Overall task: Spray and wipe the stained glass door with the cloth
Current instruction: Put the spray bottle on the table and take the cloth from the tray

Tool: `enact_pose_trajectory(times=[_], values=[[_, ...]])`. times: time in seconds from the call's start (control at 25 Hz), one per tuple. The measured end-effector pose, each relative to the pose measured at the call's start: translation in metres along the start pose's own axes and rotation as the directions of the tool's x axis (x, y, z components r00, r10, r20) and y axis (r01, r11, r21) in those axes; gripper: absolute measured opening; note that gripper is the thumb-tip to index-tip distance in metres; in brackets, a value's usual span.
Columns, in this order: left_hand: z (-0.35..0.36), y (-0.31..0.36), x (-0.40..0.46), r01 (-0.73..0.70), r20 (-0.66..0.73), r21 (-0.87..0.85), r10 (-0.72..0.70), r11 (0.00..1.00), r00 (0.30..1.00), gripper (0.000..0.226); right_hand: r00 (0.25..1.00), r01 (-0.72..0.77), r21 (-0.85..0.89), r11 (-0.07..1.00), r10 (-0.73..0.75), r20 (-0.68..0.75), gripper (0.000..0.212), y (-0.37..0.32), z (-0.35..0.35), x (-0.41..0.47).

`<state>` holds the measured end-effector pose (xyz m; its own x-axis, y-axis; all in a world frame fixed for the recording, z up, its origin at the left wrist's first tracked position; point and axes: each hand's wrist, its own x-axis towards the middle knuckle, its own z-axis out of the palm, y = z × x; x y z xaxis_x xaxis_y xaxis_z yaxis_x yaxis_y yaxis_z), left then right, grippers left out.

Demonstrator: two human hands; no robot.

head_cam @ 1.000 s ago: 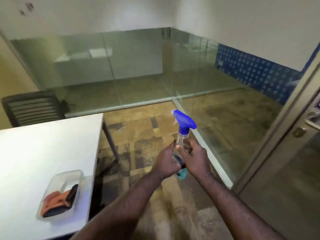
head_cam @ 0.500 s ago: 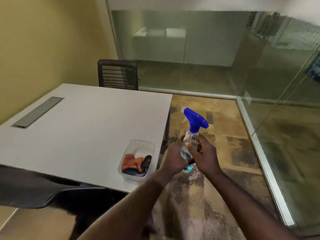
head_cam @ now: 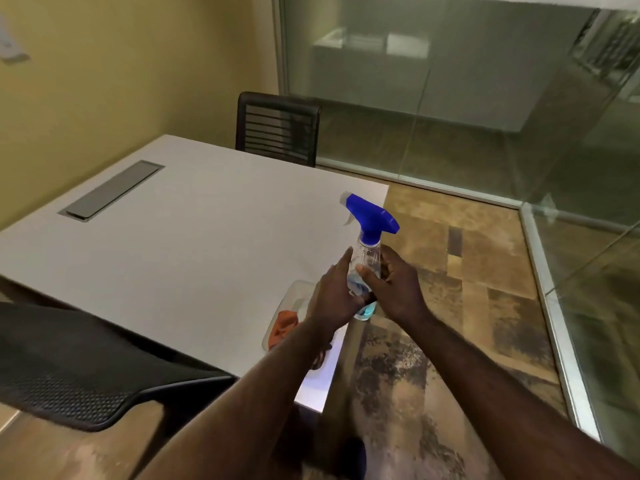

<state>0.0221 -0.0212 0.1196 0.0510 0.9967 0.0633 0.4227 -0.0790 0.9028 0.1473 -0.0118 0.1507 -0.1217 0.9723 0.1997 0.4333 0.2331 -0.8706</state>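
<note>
I am seeing the spray bottle [head_cam: 367, 261] standing upright just right of centre, over the table's [head_cam: 180, 244] near corner, its blue trigger head pointing toward ten o'clock. My right hand [head_cam: 394, 289] is gripping its clear body; my left hand [head_cam: 334, 294] is lying against its other side with fingers extended, hiding the lower half. At seven o'clock of it, my left arm is covering most of a clear tub [head_cam: 294, 299] holding an orange cloth [head_cam: 283, 323]. Glass panels [head_cam: 467, 98] are filling twelve to three o'clock; stains are hard to make out.
</note>
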Motion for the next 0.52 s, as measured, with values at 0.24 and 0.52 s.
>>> enact_pose_trajectory(times=[0.24, 0.52], values=[[-0.011, -0.013, 0.067, 0.007, -0.049, 0.090, -0.002, 0.996, 0.999, 0.066, 0.989, -0.056, -0.023, 0.998, 0.058, 0.137, 0.044, 0.027, 0.016, 0.083], [-0.007, -0.054, 0.121, 0.178, -0.134, 0.093, -0.165, 0.980, 0.977, 0.065, 0.966, -0.119, 0.000, 0.993, 0.116, 0.230, 0.048, 0.078, 0.055, 0.148]])
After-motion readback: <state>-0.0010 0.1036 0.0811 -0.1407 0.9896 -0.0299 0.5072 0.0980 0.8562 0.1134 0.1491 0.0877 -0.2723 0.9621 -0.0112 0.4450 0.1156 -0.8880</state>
